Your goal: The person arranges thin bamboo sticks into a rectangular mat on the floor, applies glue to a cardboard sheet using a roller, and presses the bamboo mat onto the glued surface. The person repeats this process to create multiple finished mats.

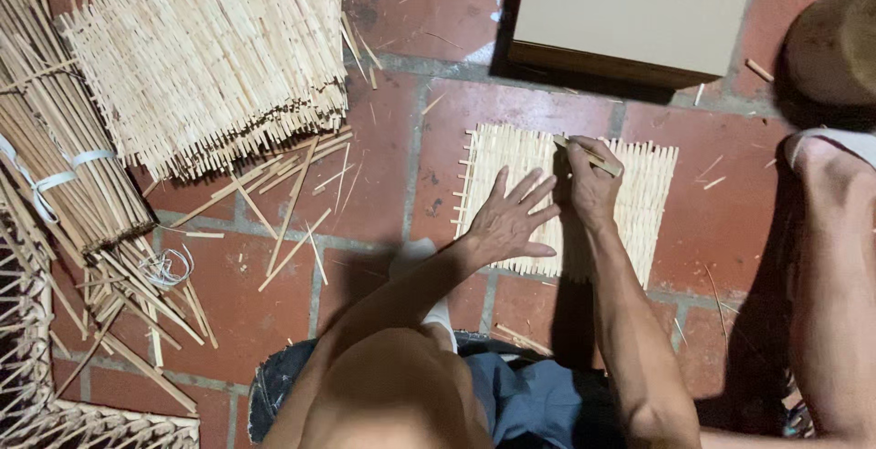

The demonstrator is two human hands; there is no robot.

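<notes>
A woven bamboo mat [639, 189] lies on the tile floor [392, 175] under both hands. The left hand [509, 221] presses flat, fingers spread, holding nothing. At its two o'clock, the right hand [591, 184] grips a bamboo stick [593, 157].

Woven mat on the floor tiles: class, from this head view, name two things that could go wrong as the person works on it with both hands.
1. The right hand holds a thin stick at the woven mat, close to the left hand spread flat on it; a slip might jab those fingers.
2. Loose strips lie scattered on the tiles beside the mat; they could get knocked or knelt on and snap.
</notes>
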